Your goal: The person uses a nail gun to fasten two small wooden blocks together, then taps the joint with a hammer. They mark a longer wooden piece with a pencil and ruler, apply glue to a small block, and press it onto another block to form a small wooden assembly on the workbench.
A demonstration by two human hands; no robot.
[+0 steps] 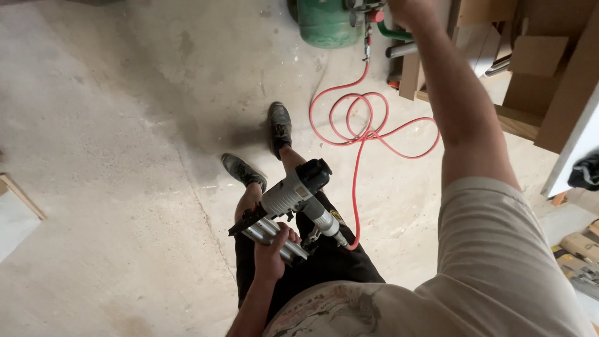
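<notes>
Looking down from my head: my left hand (272, 251) has its fingers wrapped around the grey nail gun (290, 203) over my thighs, its red hose (360, 128) coiled on the concrete floor (112, 156); my right hand (404, 11) reaches the green compressor (324, 22), grip unclear

A nail gun (293, 206) was held at the lower centre of the frame by the left hand (272, 251), above the floor (112, 156). An air hose (365, 131) was attached at the gun's right end and was looped on the floor right of centre, from where it was led up to a compressor tank (327, 22) at the top centre. The right hand (405, 9) was raised beside that tank, at the upper edge. Boards (549, 68) were stacked at the upper right.
</notes>
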